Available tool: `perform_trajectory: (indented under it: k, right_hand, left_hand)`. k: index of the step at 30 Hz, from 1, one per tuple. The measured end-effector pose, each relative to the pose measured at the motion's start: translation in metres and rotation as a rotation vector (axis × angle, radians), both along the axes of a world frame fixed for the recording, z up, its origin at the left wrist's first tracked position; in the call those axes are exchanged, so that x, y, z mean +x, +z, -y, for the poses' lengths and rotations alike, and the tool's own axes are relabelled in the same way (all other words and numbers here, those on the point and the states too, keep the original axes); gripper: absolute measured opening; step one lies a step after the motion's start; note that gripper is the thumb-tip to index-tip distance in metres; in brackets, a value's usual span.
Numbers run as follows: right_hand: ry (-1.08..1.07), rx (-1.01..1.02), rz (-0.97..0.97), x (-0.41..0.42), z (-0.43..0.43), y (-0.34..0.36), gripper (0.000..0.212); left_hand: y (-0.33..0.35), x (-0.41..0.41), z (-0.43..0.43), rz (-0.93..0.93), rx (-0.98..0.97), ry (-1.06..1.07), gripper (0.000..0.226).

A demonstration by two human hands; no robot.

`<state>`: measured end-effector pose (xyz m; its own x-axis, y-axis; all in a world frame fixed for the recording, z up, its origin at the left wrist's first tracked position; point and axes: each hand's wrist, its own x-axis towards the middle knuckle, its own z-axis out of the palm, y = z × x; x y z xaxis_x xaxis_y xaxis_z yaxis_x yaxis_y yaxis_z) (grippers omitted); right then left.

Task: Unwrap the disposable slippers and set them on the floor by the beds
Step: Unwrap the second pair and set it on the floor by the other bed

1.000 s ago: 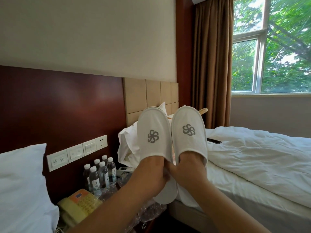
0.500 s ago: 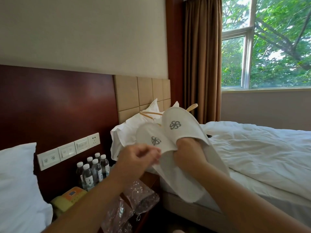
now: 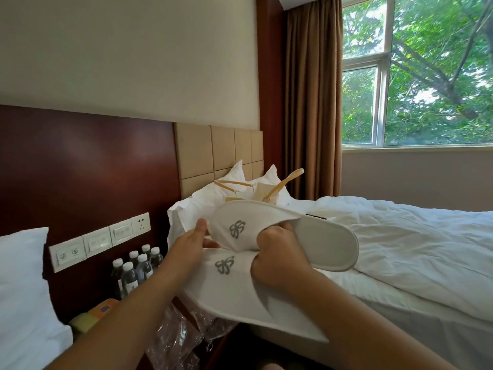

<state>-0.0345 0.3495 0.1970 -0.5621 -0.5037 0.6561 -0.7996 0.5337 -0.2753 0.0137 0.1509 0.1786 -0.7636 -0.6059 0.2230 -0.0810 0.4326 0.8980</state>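
Since half a second ago the 2 white terry-cloth disposable slippers with grey pinwheel logos have swung down from toes-up to lying almost flat, and the left hand [image 3: 193,243] has gone from a loose pinch in front of them to the toe end. We now see the upper slipper [image 3: 256,228] stacked just above the lower slipper [image 3: 234,287], both bare of wrapping and held in the air over the edge of the white-sheeted bed [image 3: 416,252].

The left hand pinches the toe of the upper slipper, thumb on its rim and fingers beneath. The right hand [image 3: 277,256] is curled tight at that slipper's mouth. The lower slipper passes under it, but we cannot tell whether it is gripped too.

Both long axes run left to right: toes toward the left hand, heels out past the right hand. The right hand sits nearer the middle of both, so we judge it will carry them down. The floor between the beds lies below, mostly out of view. The clear crinkled plastic wrapper [image 3: 178,335] lies discarded beneath the forearms.
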Motion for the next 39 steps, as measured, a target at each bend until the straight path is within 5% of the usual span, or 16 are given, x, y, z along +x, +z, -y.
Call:
perform_trajectory:
  k: [8, 14, 22, 28, 35, 39]
  right_hand:
    - [0.029, 0.038, 0.148, 0.0, -0.017, 0.014, 0.021]
    - [-0.15, -0.08, -0.105, -0.019, -0.035, 0.019, 0.018]
    - [0.039, -0.101, -0.284, -0.04, -0.063, 0.017, 0.018]
    - [0.131, -0.157, -0.188, -0.061, -0.086, 0.023, 0.014]
    - [0.121, -0.339, -0.028, -0.071, -0.113, 0.038, 0.013]
    - [0.178, -0.374, -0.023, -0.067, -0.122, 0.041, 0.017]
  left_hand:
    - [0.004, -0.018, 0.001, -0.001, -0.069, 0.011, 0.05]
    - [0.009, -0.05, -0.021, -0.146, -0.091, 0.045, 0.048]
    - [0.008, -0.086, -0.041, -0.215, 0.077, -0.084, 0.043]
    - [0.019, -0.094, -0.065, -0.272, 0.09, -0.159, 0.045]
    - [0.041, -0.11, -0.098, -0.262, 0.015, -0.133, 0.074]
    - [0.039, -0.12, -0.112, -0.18, 0.187, -0.223, 0.053]
